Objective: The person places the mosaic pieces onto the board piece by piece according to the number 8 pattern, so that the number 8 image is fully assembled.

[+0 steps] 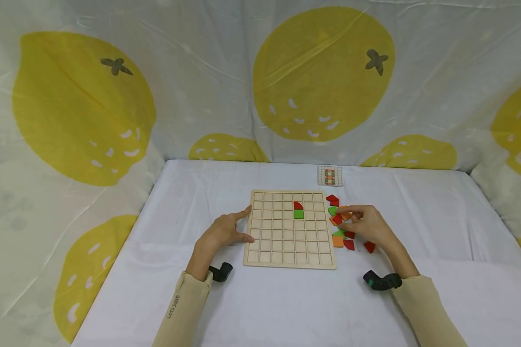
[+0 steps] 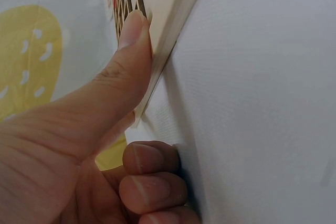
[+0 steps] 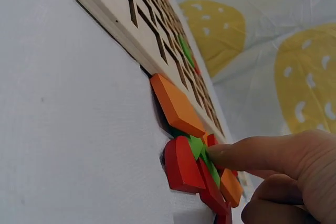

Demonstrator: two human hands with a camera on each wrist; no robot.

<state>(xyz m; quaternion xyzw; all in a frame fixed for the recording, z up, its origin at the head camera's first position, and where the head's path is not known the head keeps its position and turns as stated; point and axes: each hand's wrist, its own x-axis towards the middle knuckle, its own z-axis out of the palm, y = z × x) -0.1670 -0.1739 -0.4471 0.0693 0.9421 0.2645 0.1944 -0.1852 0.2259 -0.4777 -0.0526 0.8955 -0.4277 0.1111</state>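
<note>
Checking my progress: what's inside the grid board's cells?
The grid board holds one red piece and, next to it, one green piece; what lies beneath them is covered.

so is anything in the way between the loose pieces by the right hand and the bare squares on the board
Nothing visible does: the loose pieces lie mostly beside the right edge of the board, by the right hand, and the left hand touches the opposite edge, away from that path.

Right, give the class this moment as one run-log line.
left hand: touches left edge of board; right hand: at loose pieces right of board; on board: red piece, green piece; card: beyond board
</note>
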